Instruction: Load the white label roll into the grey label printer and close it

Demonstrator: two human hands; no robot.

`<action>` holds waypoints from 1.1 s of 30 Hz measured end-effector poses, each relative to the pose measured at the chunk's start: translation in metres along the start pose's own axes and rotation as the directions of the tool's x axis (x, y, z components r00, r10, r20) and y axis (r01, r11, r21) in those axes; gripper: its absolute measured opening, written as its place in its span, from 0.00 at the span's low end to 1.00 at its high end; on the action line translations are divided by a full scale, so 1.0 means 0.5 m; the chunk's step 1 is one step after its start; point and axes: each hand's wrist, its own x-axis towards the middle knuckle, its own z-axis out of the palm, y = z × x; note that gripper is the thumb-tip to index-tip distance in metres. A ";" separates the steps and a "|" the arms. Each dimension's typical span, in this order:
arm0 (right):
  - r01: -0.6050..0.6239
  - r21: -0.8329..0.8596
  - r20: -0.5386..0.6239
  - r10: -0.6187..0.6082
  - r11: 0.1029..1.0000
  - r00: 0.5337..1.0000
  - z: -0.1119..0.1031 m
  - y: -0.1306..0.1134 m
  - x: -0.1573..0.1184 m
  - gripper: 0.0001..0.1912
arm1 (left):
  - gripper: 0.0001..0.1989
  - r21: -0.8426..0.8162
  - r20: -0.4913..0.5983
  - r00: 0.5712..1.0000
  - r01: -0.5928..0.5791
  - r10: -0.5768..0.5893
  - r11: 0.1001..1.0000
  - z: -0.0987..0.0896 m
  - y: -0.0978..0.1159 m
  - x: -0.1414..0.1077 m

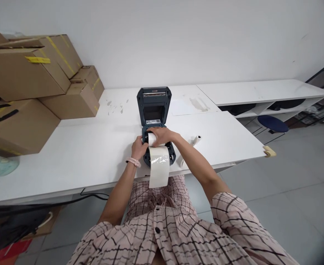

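Observation:
A dark label printer (173, 154) stands near the table's front edge with its lid (154, 105) tipped up and back. Inside it sits a white label roll (152, 140), and a strip of labels (159, 167) hangs from it over the edge. My right hand (160, 135) reaches across the roll, its fingers curled around the top. My left hand (139, 147) holds the printer's left side, fingers at the rim beside the roll. To the right lies a small white roll (197, 140) with a dark hollow core, some of its strip loose.
Stacked cardboard boxes (26, 73) crowd the table's left end, with a pale green object (0, 164) in front. A paper sheet (181, 106) lies behind the printer on the white table (95, 158). A blue stool (272, 124) stands at the right.

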 end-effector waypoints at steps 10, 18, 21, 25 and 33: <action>0.168 0.436 -0.396 0.021 0.884 0.918 -0.121 0.140 -0.224 0.49 | 0.26 -0.085 -0.003 1.000 0.000 -0.001 0.996 0.010 -0.015 0.000; -0.132 0.579 -0.390 0.415 0.805 0.822 0.007 0.294 -0.140 0.45 | 0.26 -0.142 -0.013 1.000 -0.001 0.000 0.990 0.017 -0.031 0.012; -0.134 0.598 -0.357 0.413 0.790 0.838 0.027 0.309 -0.153 0.43 | 0.26 -0.172 -0.014 1.000 -0.005 0.003 0.985 0.017 -0.035 0.014; -0.027 0.721 -0.337 0.384 0.693 0.860 0.012 0.333 -0.259 0.43 | 0.26 -0.223 -0.014 1.000 -0.003 0.000 0.975 0.020 -0.038 0.015; -0.152 0.869 -0.170 0.573 0.471 0.801 0.108 0.364 -0.362 0.36 | 0.26 -0.264 -0.023 0.999 0.021 -0.028 0.964 0.023 -0.029 0.007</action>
